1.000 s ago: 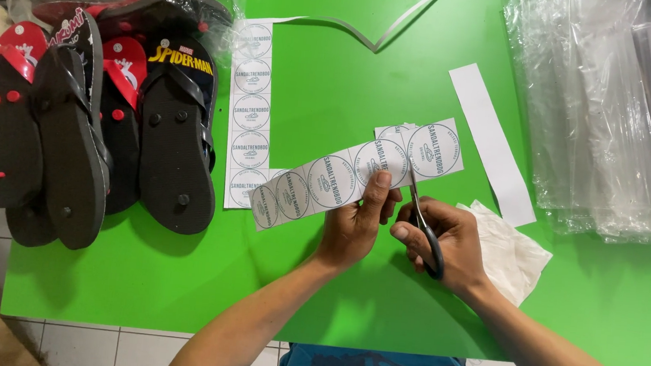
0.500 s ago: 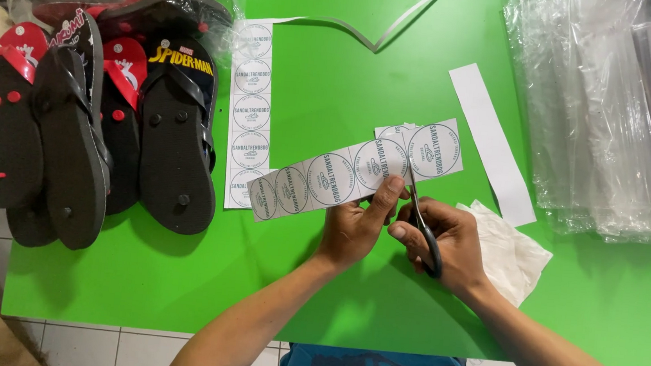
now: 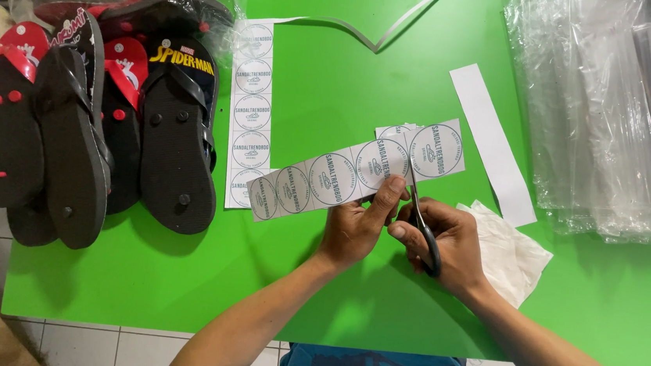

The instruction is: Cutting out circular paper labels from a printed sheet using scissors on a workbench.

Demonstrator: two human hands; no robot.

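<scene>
My left hand point(image 3: 355, 226) pinches a paper strip of round printed labels point(image 3: 326, 179) above the green table point(image 3: 334, 89). My right hand point(image 3: 446, 244) holds black-handled scissors point(image 3: 421, 223), whose blades point up into the strip between two labels near its right end. The last label point(image 3: 436, 149) sits to the right of the blades, over another cut label piece beneath it.
A second label strip point(image 3: 251, 114) lies upright at left beside black and red flip-flops point(image 3: 103, 124). A blank white paper strip point(image 3: 492, 143) and a thin curled offcut point(image 3: 389, 33) lie farther back. Clear plastic bags point(image 3: 614, 114) are piled at right; white crumpled paper point(image 3: 512, 250) lies under my right wrist.
The label strip has shifted slightly leftward through my left hand, and the scissors have closed further into the strip. The hands stay in nearly the same place.
</scene>
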